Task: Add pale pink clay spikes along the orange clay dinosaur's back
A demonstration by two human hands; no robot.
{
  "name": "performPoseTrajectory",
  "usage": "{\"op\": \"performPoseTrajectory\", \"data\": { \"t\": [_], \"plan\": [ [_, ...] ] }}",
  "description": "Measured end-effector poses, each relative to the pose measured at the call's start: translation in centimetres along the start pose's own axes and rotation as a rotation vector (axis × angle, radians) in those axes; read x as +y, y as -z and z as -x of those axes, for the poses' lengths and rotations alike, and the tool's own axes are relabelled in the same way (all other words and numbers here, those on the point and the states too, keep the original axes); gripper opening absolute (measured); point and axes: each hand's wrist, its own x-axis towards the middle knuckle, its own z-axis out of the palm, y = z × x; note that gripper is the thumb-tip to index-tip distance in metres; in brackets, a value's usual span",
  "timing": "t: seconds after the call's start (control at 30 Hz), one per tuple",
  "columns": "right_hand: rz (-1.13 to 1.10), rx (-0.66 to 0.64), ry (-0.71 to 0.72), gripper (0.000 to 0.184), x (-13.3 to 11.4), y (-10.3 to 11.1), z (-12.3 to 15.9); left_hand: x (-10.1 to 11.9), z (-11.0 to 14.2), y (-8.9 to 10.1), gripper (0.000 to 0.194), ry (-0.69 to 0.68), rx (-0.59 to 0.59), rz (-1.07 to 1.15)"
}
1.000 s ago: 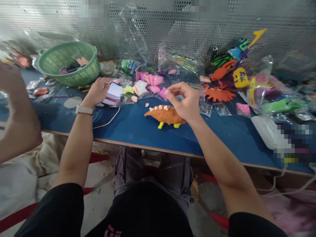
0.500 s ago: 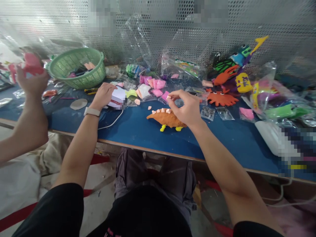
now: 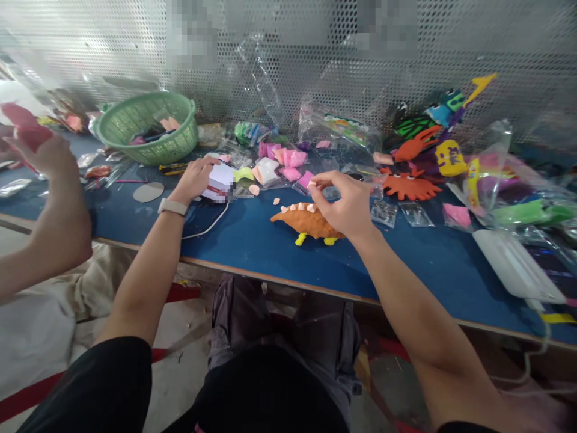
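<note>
My left hand (image 3: 198,179) lies over the left side of a lit phone (image 3: 220,179), its fingers stretched across the upper edge and touching it. A brown clay dinosaur-like figure (image 3: 304,222) stands on the table, with a row of pale pink spikes along its back and yellow feet. Just above its right part, my right hand (image 3: 347,201) pinches a small pale pink clay piece (image 3: 311,184) between thumb and index finger. That hand hides the figure's right end. Loose pink clay bits (image 3: 276,201) lie behind the figure.
A green basket (image 3: 148,129) stands at the back left. Pink clay packets (image 3: 291,157) lie behind the phone. Orange crab figure (image 3: 410,183) and white device (image 3: 518,264) are at right. A co-worker's hand (image 3: 49,156) holds a pink-red piece at far left.
The view has shifted slightly, so the table sits lower and further right. The co-worker's hand has lifted a pink-red piece into view. Both of my hands keep nearly the same positions.
</note>
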Motion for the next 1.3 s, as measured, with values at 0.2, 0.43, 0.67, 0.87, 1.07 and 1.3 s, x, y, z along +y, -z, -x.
{"op": "performPoseTrajectory", "data": {
  "t": [0.2, 0.43, 0.67, 0.87, 1.07, 1.3],
  "plan": [
    [0.01, -0.002, 0.005, 0.008, 0.02, -0.06, 0.01, -0.23, -0.13, -0.01, 0.044, 0.014, -0.004, -0.003],
    [0.01, -0.025, -0.022, 0.009, -0.11, 0.06, -0.02, -0.7, -0.22, -0.02, 0.045, 0.013, -0.031, -0.024],
    [0.0, -0.026, -0.025, 0.01, -0.14, 0.08, -0.03, -0.85, -0.37, -0.34, 0.046, 0.023, -0.017, -0.03],
    [-0.014, -0.008, -0.008, 0.008, -0.19, 0.06, -0.09, -0.97, -0.36, -0.2, 0.04, 0.019, -0.01, 0.007],
    [-0.017, -0.008, -0.003, 0.008, -0.12, 0.01, -0.04, -1.03, -0.42, 0.02, 0.045, 0.013, -0.038, -0.018],
    [-0.012, -0.038, -0.043, 0.01, -0.16, 0.1, -0.1, -0.5, -0.29, 0.3, 0.049, 0.021, -0.069, -0.043]
  ]
}}
